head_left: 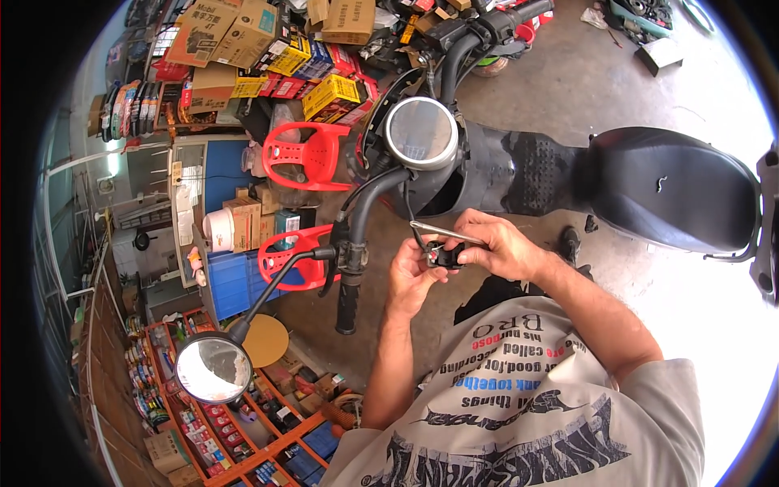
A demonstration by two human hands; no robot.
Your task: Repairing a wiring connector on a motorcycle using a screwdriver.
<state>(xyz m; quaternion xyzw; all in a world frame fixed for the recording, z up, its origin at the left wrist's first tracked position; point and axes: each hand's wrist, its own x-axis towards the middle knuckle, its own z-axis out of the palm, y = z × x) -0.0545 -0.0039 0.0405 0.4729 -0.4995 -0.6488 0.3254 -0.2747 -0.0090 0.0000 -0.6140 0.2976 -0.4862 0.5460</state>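
While the left hand (pixel 412 276) holds a small black housing (pixel 446 256) from the left side, its thumb and fingers closed around the edge, the right hand (pixel 497 246) steadies the other end with its thumb and also grasps a slim silver tool (pixel 448 234), as the head view shows. The tool slants across just above the housing, its free tip pointing left, beside a black cable (pixel 410 209) that comes down from the motorcycle (pixel 540 170). The housing sits between the two hands, above the wearer's lap and near the motorcycle's side; its open face shows a small red spot, though finer parts are too small to tell. To the left of the hands hang a black handlebar grip (pixel 347 304) and a round mirror (pixel 213 368) on a long stem; a black seat (pixel 673 191) lies well to the right. Beyond the handlebar stand two red chairs (pixel 304 156), with cardboard boxes (pixel 243 36) heaped at the upper left. Orange shelving (pixel 258 445) full of small packaged goods fills the lower left.
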